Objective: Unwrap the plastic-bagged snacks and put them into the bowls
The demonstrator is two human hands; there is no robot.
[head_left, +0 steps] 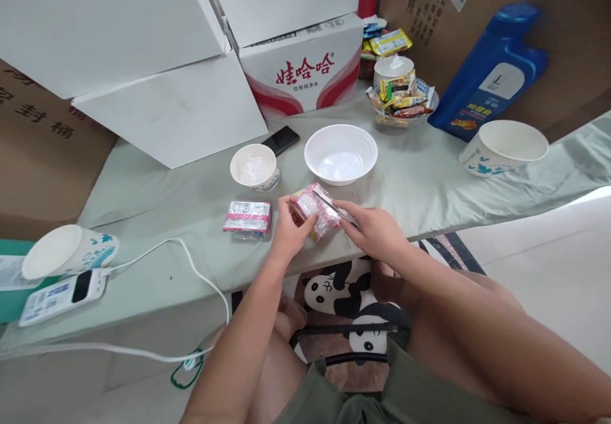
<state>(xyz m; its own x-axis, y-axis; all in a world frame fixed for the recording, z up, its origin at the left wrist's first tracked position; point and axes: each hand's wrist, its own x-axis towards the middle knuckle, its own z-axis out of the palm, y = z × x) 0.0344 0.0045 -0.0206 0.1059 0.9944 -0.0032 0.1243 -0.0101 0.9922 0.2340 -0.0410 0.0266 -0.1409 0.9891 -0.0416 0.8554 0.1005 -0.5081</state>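
Note:
My left hand [289, 232] is closed on the left side of a small pink-and-white pack in clear plastic wrap [317, 206], held at the table's front edge. My right hand [375, 230] grips a thin metal blade-like tool [329, 202], whose tip lies over the pack's wrap. Its exact kind I cannot make out. To the left of my hands, a similar wrapped pack [247, 218] lies flat on the table. Just behind the held pack stands a white plastic bowl [340, 168]. A paper bowl [258, 182] with clear plastic inside is behind the second pack.
A dark phone [282, 140] lies behind the paper bowl. Boxes [300, 70] line the back. Wrapped snacks fill a clear bowl [405, 120], near a blue bottle [491, 80] and large paper tub [496, 150]. At left are a tipped paper tub [62, 252], power bank [62, 296] and white cable [191, 260].

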